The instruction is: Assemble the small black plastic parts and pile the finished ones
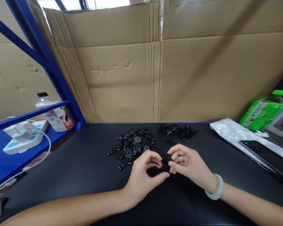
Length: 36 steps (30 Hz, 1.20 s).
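Two bare forearms come in from the near edge and meet over a black table surface (pixel 73 163). The left hand (pixel 143 179) has its fingers curled, with the thumb stretched toward the right hand (pixel 188 164), which wears a pale beaded bracelet (pixel 214 188) at the wrist. The right hand's fingertips are drawn together in a pinch on a small black plastic piece (pixel 164 162), which sits between the two hands just above the table and is hard to make out against the dark surface. The left fingertips reach that piece, but I cannot tell whether they grip it.

Just beyond the left hand lies a large heap of black round perforated plastic parts (pixel 132 144). To the far right of that heap, beyond the right hand, is a smaller heap of black angular plastic parts (pixel 176 130).

At the right edge lie a crumpled white plastic bag (pixel 231 131), a flat black screen device (pixel 266 157) and a green-labelled bottle (pixel 261 114). On the left, a blue metal shelf (pixel 25 116) carries a clear plastic bottle with a white and red label (pixel 56 117) and a white box-shaped device (pixel 21 135). A brown cardboard wall (pixel 122 78) stands behind the table.
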{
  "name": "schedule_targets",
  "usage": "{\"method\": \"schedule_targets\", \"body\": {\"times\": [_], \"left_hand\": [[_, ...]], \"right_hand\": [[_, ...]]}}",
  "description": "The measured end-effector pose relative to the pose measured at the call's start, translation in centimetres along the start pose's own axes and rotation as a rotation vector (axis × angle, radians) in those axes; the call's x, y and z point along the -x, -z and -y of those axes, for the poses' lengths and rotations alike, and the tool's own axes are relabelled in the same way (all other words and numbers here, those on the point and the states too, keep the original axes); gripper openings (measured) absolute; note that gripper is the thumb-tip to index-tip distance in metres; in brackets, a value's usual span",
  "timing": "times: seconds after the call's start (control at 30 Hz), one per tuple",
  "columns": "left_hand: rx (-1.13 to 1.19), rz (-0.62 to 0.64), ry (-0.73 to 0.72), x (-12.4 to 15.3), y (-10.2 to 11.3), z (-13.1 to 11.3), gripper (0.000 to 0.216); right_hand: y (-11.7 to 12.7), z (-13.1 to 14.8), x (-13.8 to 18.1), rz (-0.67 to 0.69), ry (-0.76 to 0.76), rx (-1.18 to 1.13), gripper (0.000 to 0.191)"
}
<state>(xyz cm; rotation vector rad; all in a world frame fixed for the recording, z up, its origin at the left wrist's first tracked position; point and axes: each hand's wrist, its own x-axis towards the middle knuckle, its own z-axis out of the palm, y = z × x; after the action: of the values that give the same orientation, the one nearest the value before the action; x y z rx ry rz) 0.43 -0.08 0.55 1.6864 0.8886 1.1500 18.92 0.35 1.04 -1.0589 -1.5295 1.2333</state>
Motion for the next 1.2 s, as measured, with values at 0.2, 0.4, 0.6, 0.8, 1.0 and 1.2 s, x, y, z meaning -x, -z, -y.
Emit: {"method": "schedule_targets", "body": {"times": [0.2,0.4,0.6,0.8,1.0,1.2], "left_hand": [[0.104,-0.13,0.137,-1.0,0.6,-0.1,0.011],[0.167,0.067,0.15,-0.3,0.3,-0.3,0.016],[0.165,0.041,0.255,-0.1,0.1,-0.4,0.018],[0.159,-0.014,0.311,-0.4,0.4,-0.6,0.015],[0.19,0.005,0.315,-0.4,0.3,-0.8,0.013],[0.184,0.03,0.303,-0.5,0.5,-1.0,0.014]], "right_hand": [[-0.2,0.5,0.3,0.12,-0.082,-0.067,0.033],[-0.1,-0.1,0.2,0.142,-0.067,-0.058,0.027],[-0.4,-0.4,0.2,0.163,-0.089,-0.075,0.032],[-0.4,0.4,0.1,0.138,-0.081,-0.093,0.029],[-0.5,0.3,0.4,0.085,-0.006,0.029,0.017],[-0.7,0.4,0.7,0.052,0.002,0.052,0.018]]}}
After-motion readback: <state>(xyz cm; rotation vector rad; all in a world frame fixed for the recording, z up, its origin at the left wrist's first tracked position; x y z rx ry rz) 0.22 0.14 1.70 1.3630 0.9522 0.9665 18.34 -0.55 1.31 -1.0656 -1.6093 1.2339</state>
